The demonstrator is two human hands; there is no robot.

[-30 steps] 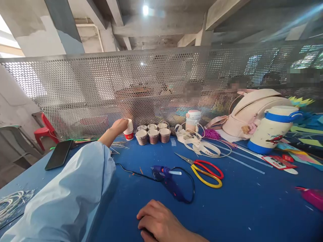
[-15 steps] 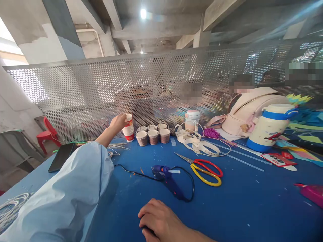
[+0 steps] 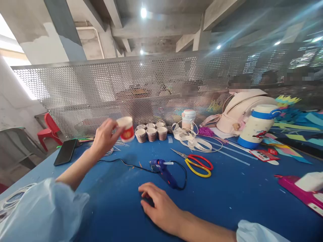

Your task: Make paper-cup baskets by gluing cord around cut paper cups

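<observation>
My left hand (image 3: 106, 134) pinches the rim of a red and white paper cup (image 3: 128, 132), its white mouth facing up. The cup is held near the back of the table, left of several small brown, woven-looking cups (image 3: 151, 134) with white insides and thin handles. Whether other paper cups are behind it is hidden. My right hand (image 3: 160, 206) rests at the front of the blue table (image 3: 121, 215), fingers curved and apart, with nothing in them. Just beyond it lies a blue glue gun (image 3: 165, 173) with a clear stick in it. Scissors (image 3: 195, 163) with red and yellow handles lie further right.
A perforated metal screen (image 3: 106, 90) stands along the back. Behind the scissors are white ribbon (image 3: 199, 143), a small bottle (image 3: 188, 119), a backpack (image 3: 242, 114) and a large flask (image 3: 257, 126). A phone (image 3: 66, 152) lies left; a magenta packet (image 3: 290, 188) lies right.
My left hand has drawn back from the paper cup stack toward me and left, now with a cup in its fingers. My right hand's fingers have spread a little. The view has shifted slightly.
</observation>
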